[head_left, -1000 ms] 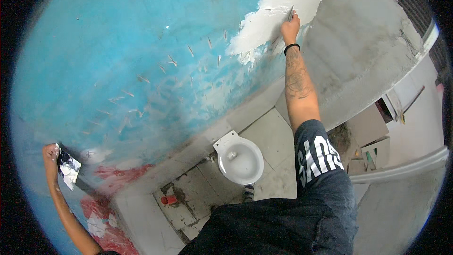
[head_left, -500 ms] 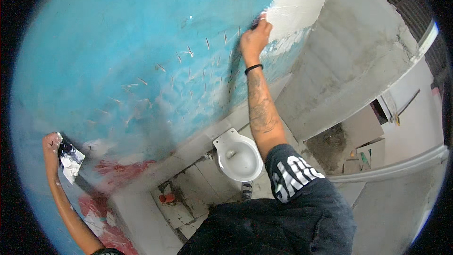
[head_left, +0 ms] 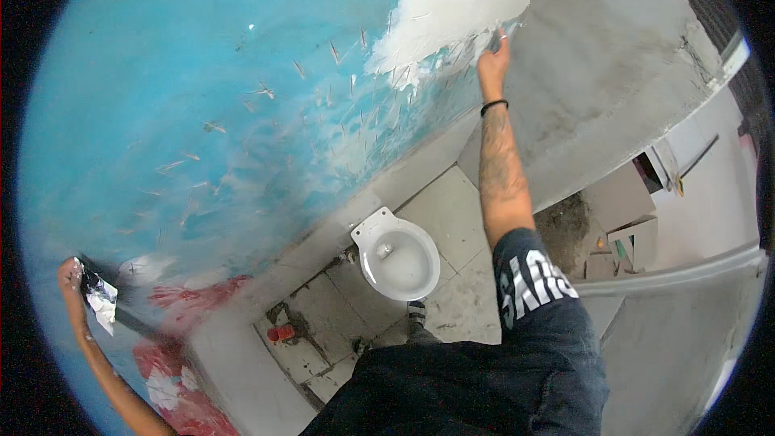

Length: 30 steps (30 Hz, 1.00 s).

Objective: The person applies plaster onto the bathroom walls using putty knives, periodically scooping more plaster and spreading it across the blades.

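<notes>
My left hand (head_left: 71,276), smeared with white, is closed around a wide putty knife (head_left: 100,300) that carries a lump of white putty. It is held beside the blue wall (head_left: 202,56) at the far left. Up at the right, my right hand (head_left: 494,69) grips a second putty knife (head_left: 495,42), mostly hidden by the fingers, with a bit of grey blade showing. That blade is at the lower right edge of a white putty patch (head_left: 460,0), near the corner with the grey wall. Below and left of the patch, the blue paint bears many short scratches.
A white toilet bowl (head_left: 400,266) stands on the tiled floor below my arms. An orange-red pipe fitting (head_left: 280,333) lies left of it. A rough grey wall (head_left: 601,73) bounds the right side, with board pieces (head_left: 634,234) beyond a curved ledge.
My right hand has moved right, from the patch's left edge to its lower right edge. More white putty now covers the wall there. The view has shifted; my left hand still holds the loaded knife.
</notes>
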Motion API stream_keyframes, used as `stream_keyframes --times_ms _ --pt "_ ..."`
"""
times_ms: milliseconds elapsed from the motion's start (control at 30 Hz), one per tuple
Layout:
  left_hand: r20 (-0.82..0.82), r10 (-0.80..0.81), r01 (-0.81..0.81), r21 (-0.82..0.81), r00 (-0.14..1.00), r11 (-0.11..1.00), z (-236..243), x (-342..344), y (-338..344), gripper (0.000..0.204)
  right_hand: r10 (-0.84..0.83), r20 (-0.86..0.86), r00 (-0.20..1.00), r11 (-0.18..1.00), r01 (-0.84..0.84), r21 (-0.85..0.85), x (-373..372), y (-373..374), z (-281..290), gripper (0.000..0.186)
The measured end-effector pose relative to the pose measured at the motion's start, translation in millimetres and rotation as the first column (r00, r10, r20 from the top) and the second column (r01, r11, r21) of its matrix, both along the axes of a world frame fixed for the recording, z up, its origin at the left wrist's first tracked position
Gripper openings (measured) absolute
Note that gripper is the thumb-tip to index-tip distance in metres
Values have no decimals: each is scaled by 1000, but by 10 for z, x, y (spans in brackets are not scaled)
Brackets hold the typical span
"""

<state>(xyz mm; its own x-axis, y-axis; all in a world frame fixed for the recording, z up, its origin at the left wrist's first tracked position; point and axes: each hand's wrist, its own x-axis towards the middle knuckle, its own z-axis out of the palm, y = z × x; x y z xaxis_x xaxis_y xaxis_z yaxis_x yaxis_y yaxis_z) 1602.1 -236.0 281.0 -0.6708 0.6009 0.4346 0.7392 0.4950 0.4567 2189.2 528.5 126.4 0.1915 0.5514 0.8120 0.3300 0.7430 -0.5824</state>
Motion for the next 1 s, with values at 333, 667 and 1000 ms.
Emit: stream_keyframes --times_ms 333,667,1000 --pt "51 -22 24 -40 998 999 119 116 -235 23 -121 3 993 989 121 -84 -772 131 172 48" --pt "118 63 -70 56 991 996 7 203 136 23 -71 51 996 997 71 -3 -1704 -1771 379 61" --pt "6 -7 7 -51 1000 999 -93 -217 -233 24 -104 -85 991 993 108 44 -331 -636 487 50"
